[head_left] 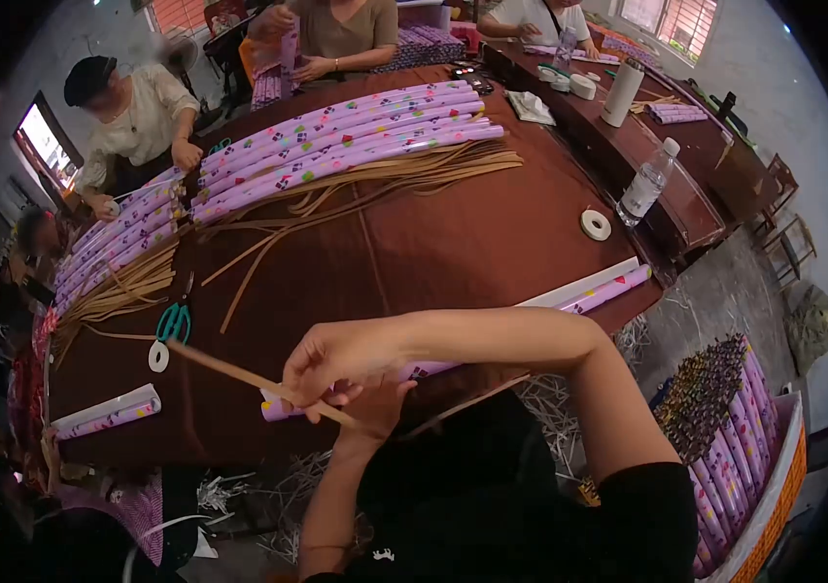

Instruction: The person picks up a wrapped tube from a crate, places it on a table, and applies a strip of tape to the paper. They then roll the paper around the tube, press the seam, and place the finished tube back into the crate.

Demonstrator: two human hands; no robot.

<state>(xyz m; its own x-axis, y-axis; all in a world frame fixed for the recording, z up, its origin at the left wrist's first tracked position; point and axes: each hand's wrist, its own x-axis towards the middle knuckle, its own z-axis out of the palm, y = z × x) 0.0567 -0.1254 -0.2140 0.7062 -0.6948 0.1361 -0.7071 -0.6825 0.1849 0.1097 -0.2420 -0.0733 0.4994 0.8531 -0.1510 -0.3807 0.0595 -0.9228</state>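
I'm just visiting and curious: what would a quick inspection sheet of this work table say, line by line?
Surface: brown table, crowded, shared by several people.
Job's things: purple patterned tube lying across the near edge; thin tan stick at its end.
Clutter: rows of finished tubes, loose tan strips, teal scissors, tape rolls, water bottle, white cylinder.
Hands: right hand pinches the stick at the tube's end; left hand lies beneath it, grip unclear.
Cables: nothing seen.
Surroundings: other people seated at the far side, a basket of tubes on the floor at right, white scraps below the table.
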